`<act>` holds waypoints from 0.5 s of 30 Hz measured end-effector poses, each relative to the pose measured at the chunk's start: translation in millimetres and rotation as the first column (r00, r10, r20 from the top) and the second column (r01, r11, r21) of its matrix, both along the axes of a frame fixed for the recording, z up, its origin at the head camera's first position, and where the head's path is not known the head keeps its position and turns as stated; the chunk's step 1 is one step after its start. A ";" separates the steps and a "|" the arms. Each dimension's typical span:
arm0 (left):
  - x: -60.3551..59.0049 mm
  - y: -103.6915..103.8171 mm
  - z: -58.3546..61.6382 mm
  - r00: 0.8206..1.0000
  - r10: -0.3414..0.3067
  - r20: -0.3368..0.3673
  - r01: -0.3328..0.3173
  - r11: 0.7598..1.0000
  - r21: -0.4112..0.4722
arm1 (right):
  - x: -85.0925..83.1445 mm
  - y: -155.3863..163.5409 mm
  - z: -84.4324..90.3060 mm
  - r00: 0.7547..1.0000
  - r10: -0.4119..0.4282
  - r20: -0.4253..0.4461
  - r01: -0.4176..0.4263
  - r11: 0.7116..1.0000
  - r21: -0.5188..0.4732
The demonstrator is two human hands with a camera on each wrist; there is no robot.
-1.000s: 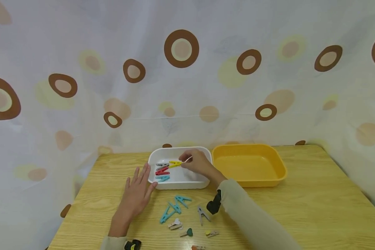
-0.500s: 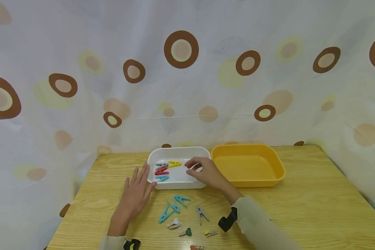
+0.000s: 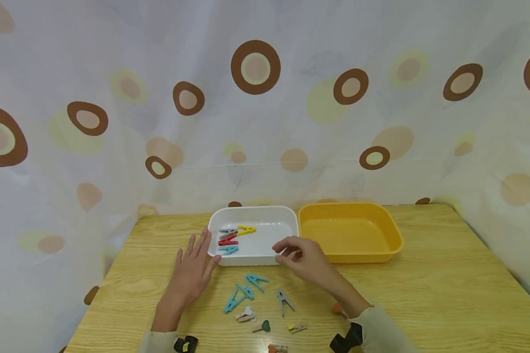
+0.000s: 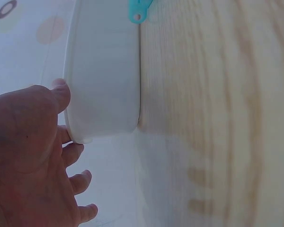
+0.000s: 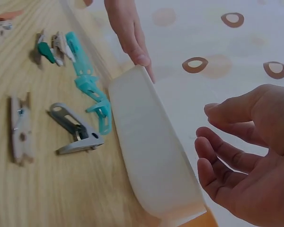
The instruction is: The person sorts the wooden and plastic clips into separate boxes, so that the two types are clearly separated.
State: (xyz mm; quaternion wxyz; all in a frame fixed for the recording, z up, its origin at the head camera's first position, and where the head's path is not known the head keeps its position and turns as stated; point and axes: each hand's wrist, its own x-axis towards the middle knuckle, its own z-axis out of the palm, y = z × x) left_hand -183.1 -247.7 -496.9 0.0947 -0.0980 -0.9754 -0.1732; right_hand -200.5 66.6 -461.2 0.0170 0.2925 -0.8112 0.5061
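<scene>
A white tray (image 3: 287,218) on the wooden table holds grey, yellow (image 3: 246,229), red (image 3: 227,241) and teal clothespins. My left hand (image 3: 193,268) lies flat on the table, its straight fingertips touching the tray's left front corner (image 4: 104,123). My right hand (image 3: 301,259) hovers empty just in front of the tray's right front corner, fingers loosely curved (image 5: 236,165). Loose pegs lie on the table in front of the tray: two teal ones (image 3: 246,291), a grey one (image 3: 284,300) and small wooden clips (image 3: 247,316).
An empty yellow tray (image 3: 393,235) stands right of the white one. A spotted curtain hangs behind the table. Further small clips (image 3: 297,327) lie near the front edge.
My right hand let go of a white peg over the tray and drew back toward me, out of the tray. The left hand stayed in place.
</scene>
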 end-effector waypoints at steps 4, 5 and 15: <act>-0.5 -1.2 0.5 1.000 0.001 -0.002 -0.001 1.000 -0.001 | 8.2 5.0 -3.7 0.997 0.025 0.073 -0.025 1.000 -0.008; -0.7 -1.2 0.4 1.000 0.000 -0.002 0.000 1.000 0.001 | 9.8 6.0 -5.3 0.996 0.032 0.086 -0.031 0.999 -0.012; -1.0 -2.3 0.1 1.000 0.003 -0.002 -0.003 1.000 0.004 | 23.7 16.8 -25.5 0.982 0.099 0.163 -0.096 0.995 -0.029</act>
